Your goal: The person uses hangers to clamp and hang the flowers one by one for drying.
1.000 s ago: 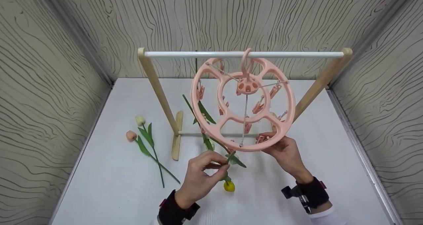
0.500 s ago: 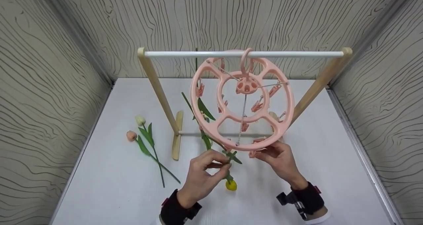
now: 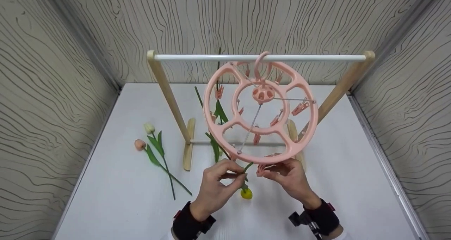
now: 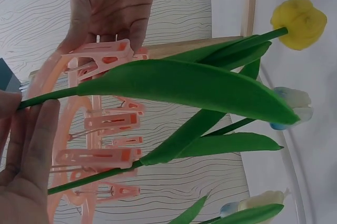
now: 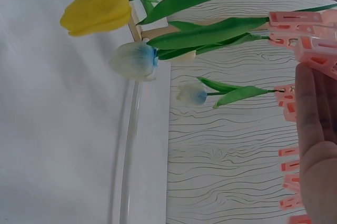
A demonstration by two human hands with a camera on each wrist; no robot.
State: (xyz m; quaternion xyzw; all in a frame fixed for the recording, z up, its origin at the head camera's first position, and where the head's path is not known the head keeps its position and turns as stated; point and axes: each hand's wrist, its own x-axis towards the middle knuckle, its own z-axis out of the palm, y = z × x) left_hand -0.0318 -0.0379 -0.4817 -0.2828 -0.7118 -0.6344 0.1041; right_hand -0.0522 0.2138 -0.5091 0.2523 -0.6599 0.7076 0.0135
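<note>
My left hand [image 3: 220, 185] pinches the green stem of a yellow tulip [image 3: 246, 194], whose bloom points down below the near rim of a round pink clip hanger [image 3: 262, 160]. Just right of that stem, my right hand [image 3: 290, 178] holds a pink clothespin [image 3: 261, 170] hanging from the rim. In the left wrist view the clothespin [image 4: 102, 55] lies close behind the tulip's broad leaf [image 4: 184, 84]; whether its jaws are apart is unclear. White-and-blue tulips [image 5: 134, 60] hang bloom down from other clothespins [image 5: 295, 21] beside the yellow one.
The hanger hooks over the white bar [image 3: 197, 58] of a rack with wooden legs [image 3: 169, 95]. On the white table [image 3: 116, 197] at left, a pink tulip [image 3: 140, 145] and a white tulip [image 3: 149, 128] lie with crossed stems. Wood-grain-patterned panels [image 3: 197, 21] surround the table.
The hanger has turned, its near side going left. My right hand has moved left with the clothespin, closer to the yellow tulip's stem. My left hand has barely shifted.
</note>
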